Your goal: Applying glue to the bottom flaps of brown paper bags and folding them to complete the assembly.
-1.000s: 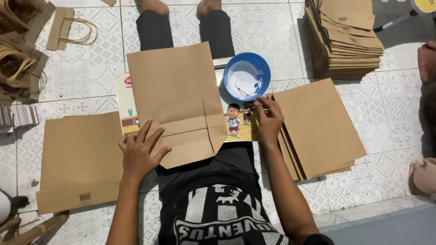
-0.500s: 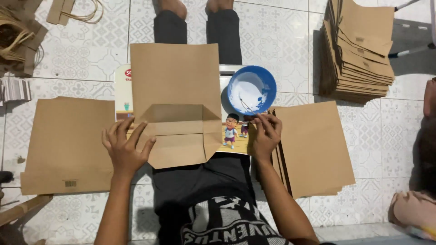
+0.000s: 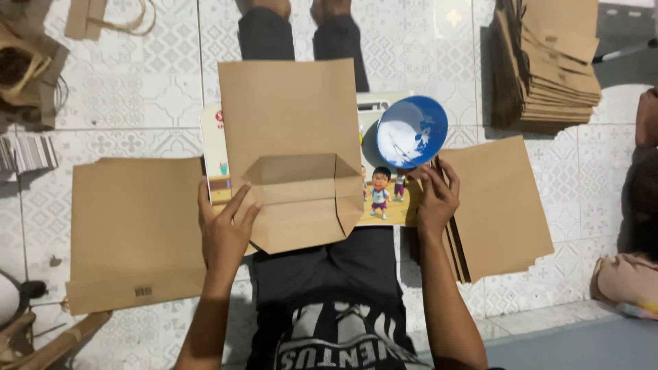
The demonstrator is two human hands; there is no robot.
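Left hand (image 3: 225, 229) lies open, flat on the bag (image 3: 295, 154) fold; right hand (image 3: 434, 199), fingers loose, touches the stack (image 3: 497, 205). Blue bowl (image 3: 411, 131) sits just beside the bag on a picture board (image 3: 384, 199); another pile (image 3: 545, 65) lies well apart.

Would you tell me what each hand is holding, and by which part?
Left hand presses the bag's folded bottom at its left flap. Right hand grips nothing; its fingertips rest on the paper stack's edge.

Flat brown kraft-paper bag (image 3: 291, 147) under left hand (image 3: 225, 233): matt, creased; round blue plastic bowl (image 3: 412, 131) above right hand (image 3: 434, 199): glossy; patterned white ceramic floor tiles (image 3: 147, 103) beyond: smooth, faintly shiny.
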